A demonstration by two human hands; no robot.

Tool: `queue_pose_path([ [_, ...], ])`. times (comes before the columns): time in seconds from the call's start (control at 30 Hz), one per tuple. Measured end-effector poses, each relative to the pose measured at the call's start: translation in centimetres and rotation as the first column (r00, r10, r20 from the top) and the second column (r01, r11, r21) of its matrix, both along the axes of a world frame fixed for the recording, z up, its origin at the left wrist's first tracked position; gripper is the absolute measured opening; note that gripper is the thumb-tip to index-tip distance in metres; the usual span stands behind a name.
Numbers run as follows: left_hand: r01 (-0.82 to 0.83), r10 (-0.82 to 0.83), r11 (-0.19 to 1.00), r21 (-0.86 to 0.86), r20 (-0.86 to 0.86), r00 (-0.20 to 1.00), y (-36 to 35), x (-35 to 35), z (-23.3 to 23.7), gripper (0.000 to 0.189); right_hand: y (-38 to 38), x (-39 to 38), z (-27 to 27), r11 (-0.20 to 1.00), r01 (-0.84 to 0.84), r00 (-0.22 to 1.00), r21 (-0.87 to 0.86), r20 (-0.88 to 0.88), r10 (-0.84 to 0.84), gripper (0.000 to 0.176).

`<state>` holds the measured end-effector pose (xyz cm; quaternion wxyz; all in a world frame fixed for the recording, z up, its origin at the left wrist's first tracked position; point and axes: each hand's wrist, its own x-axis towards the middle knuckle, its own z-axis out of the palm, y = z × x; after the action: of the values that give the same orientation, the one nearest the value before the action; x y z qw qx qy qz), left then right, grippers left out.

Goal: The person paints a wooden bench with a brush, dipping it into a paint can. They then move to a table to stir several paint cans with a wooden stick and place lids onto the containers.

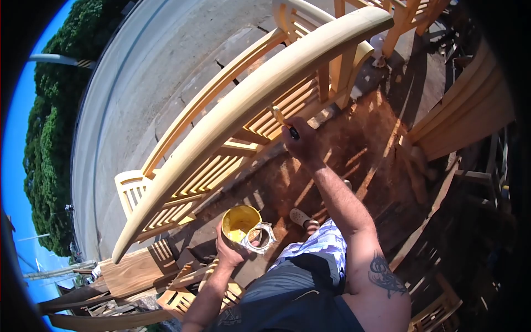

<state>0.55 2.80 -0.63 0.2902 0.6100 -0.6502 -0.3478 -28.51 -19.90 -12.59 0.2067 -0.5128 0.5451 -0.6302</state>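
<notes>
My left hand [231,253] is wrapped round a yellow paint can [232,213], holding it upright in front of my body. A pale metal plate with a round hole [269,235] sits against the can's near side, right by my fingers. Yellow residue coats the inside. In my right hand [303,145] is a small paintbrush [278,115], its light-coloured tip pointing up toward the bench and its dark handle end showing in my fist. Just beyond the brush runs the wooden bench [238,105], with a long curved top rail and a slatted back and seat.
More slatted wooden furniture [412,19] stands at the upper right. A large curved wooden panel [470,110] leans at the right. Wooden boards [138,268] and a slatted piece [180,299] are at the lower left. Beyond the bench lies a paved road [133,83]; reddish dirt [354,144] is underfoot.
</notes>
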Motion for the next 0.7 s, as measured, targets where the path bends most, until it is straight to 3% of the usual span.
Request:
queue_pose_path([
  [0.03, 0.001, -0.001, 1.000, 0.014, -0.001, 1.000, 0.0, 0.0, 0.0, 0.112, 0.4, 0.4, 1.0, 0.997, 0.020, 1.000, -0.069, -0.008, -0.020, 0.018],
  [0.13, 0.002, -0.002, 0.999, 0.038, -0.009, 1.000, 0.2, -0.2, 0.2, 0.111, 0.5, 2.4, -0.5, 0.941, -0.336, 0.942, 0.033, -0.005, 0.336, 0.017],
  [0.27, 0.022, -0.022, 1.000, -0.022, 0.017, 1.000, -0.1, -0.2, 0.4, 0.111, -1.2, 2.1, -2.0, 0.997, -0.066, 0.997, 0.045, -0.024, 0.067, 0.019],
  [0.37, -0.011, 0.011, 1.000, -0.007, -0.008, 1.000, 0.3, 0.4, -0.1, 0.111, 1.1, 2.3, -1.0, 0.997, -0.052, 0.998, -0.049, -0.045, 0.049, 0.018],
  [0.47, -0.017, 0.018, 1.000, 0.009, -0.026, 0.999, 0.3, 0.2, -0.2, 0.111, 2.3, 4.1, -2.2, 0.974, -0.209, 0.974, -0.084, -0.103, 0.200, 0.018],
  [0.6, -0.017, 0.014, 0.999, 0.043, 0.059, 0.998, 0.2, -0.2, 0.5, 0.111, 0.7, 2.8, -3.4, 0.998, -0.058, 0.994, 0.019, -0.089, 0.060, 0.018],
  [0.7, -0.016, 0.015, 1.000, 0.025, 0.019, 1.000, 0.2, -0.2, 0.4, 0.110, 2.8, 3.1, -3.0, 0.994, -0.099, 0.991, -0.042, -0.097, 0.094, 0.020],
])
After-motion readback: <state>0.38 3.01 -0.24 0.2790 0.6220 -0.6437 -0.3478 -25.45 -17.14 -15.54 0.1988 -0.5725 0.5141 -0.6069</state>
